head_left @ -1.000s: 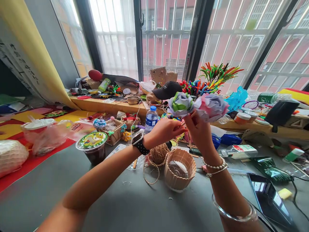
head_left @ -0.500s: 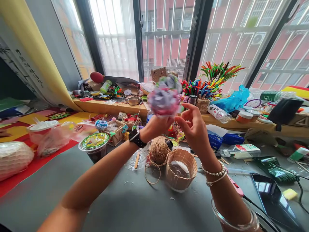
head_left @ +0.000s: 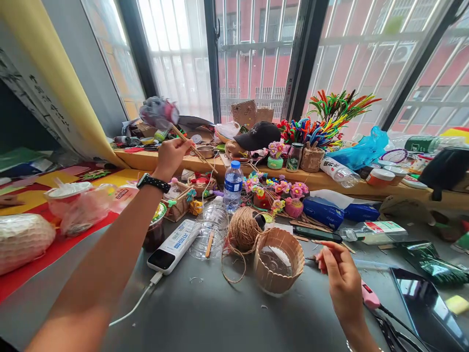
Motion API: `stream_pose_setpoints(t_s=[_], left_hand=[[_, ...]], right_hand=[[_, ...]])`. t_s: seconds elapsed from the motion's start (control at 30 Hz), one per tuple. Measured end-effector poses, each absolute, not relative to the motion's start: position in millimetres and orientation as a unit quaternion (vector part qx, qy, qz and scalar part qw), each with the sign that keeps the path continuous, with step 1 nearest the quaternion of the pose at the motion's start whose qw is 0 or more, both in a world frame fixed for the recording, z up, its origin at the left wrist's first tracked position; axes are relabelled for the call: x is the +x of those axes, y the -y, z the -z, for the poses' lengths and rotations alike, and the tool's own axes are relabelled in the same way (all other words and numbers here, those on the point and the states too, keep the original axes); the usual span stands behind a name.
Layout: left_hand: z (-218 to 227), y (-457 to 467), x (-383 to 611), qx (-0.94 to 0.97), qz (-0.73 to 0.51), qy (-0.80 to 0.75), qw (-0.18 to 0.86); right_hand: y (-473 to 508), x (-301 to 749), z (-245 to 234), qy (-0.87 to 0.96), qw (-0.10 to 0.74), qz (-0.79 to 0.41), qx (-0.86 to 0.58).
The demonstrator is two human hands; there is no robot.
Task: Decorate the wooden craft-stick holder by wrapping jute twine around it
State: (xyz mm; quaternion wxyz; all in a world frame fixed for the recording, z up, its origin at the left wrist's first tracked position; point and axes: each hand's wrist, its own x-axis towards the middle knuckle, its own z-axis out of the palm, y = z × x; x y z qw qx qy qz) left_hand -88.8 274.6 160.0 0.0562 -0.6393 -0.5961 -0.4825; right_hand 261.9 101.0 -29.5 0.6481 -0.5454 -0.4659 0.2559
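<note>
Raised toward the window ledge at the left, my left hand is closed around thin wooden sticks. A blurred grey and pink bouquet-like bunch tops them. Low on the right, my right hand has its thumb and fingers pressed together; what they hold, if anything, is hidden. A dark pointed tip shows just left of these fingers, and a pink-handled tool with a cord lies behind the hand. Left of it stands a round holder edged with wooden sticks, beside a ball of twine.
A power bank with a white cable, a clear plastic bottle and a blue-capped water bottle occupy the middle. Pipe cleaners and a black cap sit on the ledge. A tablet lies right.
My left hand has swung left with the bunch, away from my right hand. My right hand has dropped to the table beside the round holder, its fingers now pressed together.
</note>
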Motion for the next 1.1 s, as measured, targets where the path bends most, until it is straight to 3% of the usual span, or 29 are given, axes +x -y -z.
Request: stream_pose_setpoints(t_s=[0.33, 0.8, 1.1], left_hand=[[-163, -275, -131, -0.556, 0.353, 0.733, 0.166], [-145, -276, -132, -0.606, 0.179, 0.759, 0.157], [-137, -296, -121, -0.614, 0.080, 0.782, 0.067]], right_hand=[[-102, 260, 46, 0.481, 0.625, -0.275, -0.550], [-102, 263, 49, 0.489, 0.619, -0.272, -0.551], [-102, 262, 51, 0.496, 0.610, -0.274, -0.554]])
